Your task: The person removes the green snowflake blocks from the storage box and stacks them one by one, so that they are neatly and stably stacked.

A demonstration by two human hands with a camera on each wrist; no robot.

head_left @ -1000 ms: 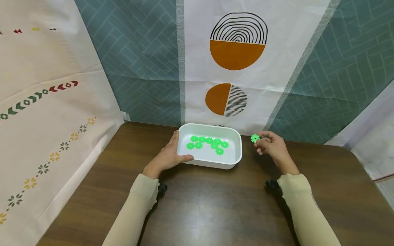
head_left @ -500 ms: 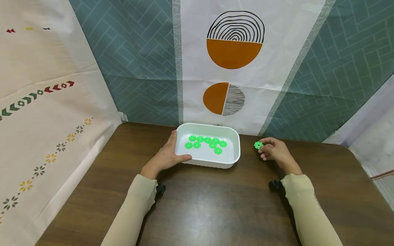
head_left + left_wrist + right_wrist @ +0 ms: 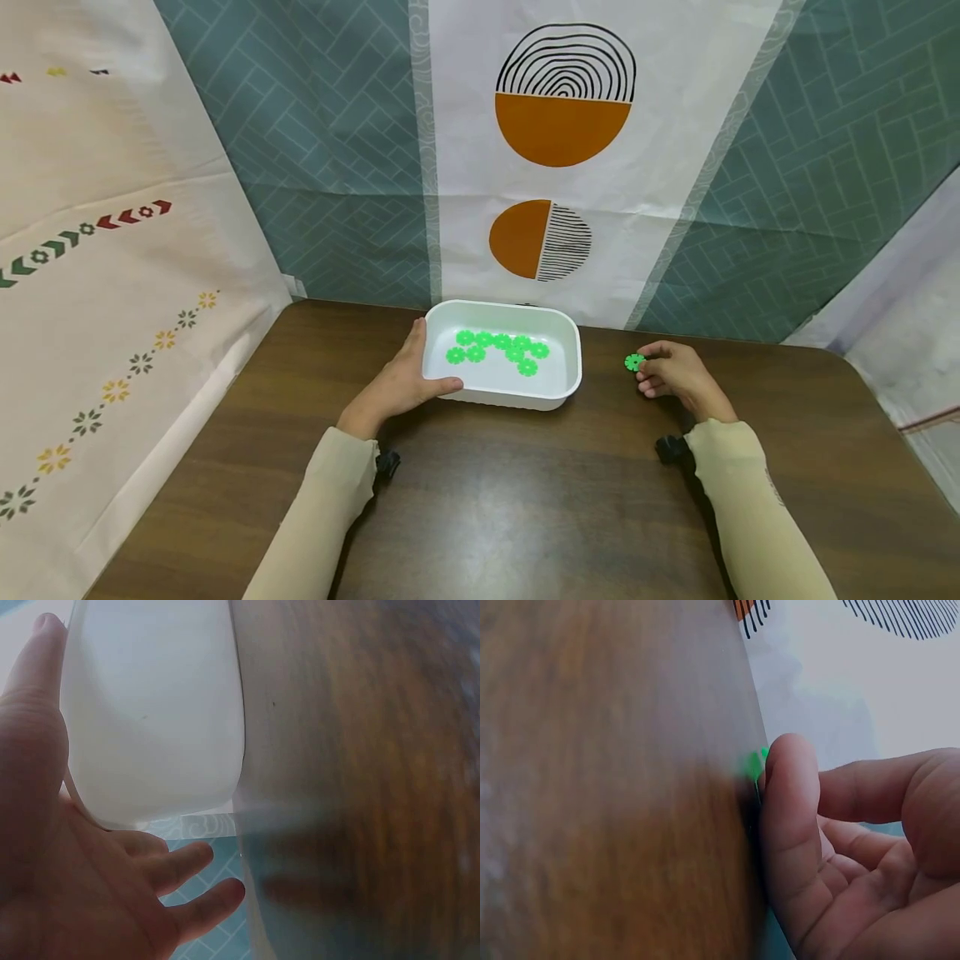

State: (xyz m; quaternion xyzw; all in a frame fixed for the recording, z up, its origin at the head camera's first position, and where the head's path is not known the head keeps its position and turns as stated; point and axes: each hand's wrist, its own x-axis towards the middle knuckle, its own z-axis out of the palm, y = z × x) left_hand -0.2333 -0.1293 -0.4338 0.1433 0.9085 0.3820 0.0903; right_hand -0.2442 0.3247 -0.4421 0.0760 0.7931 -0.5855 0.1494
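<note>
A white plastic tub (image 3: 501, 398) stands near the back of the table, with several green notched flower-shaped discs (image 3: 514, 354) lying on its floor. My left hand (image 3: 401, 382) rests against the tub's left end, thumb along the front rim, fingers spread behind. Its fingers look fairly straight in the left wrist view, beside the tub's wall (image 3: 154, 712). To the right of the tub, my right hand (image 3: 678, 377) pinches one green disc (image 3: 633, 362) between thumb and index finger, low over the table. Only a blurred bit of that disc (image 3: 756, 763) shows in the right wrist view.
The dark brown wooden table (image 3: 510, 500) ends at a patterned cloth backdrop (image 3: 337, 208) close behind the tub. A pale printed cloth (image 3: 150, 292) hangs on the left. Black wrist straps (image 3: 670, 450) show at both sleeves.
My right hand has carried the green disc down and slightly right, away from the tub, toward the tabletop. The left hand keeps its place at the tub. The head view has shifted a little.
</note>
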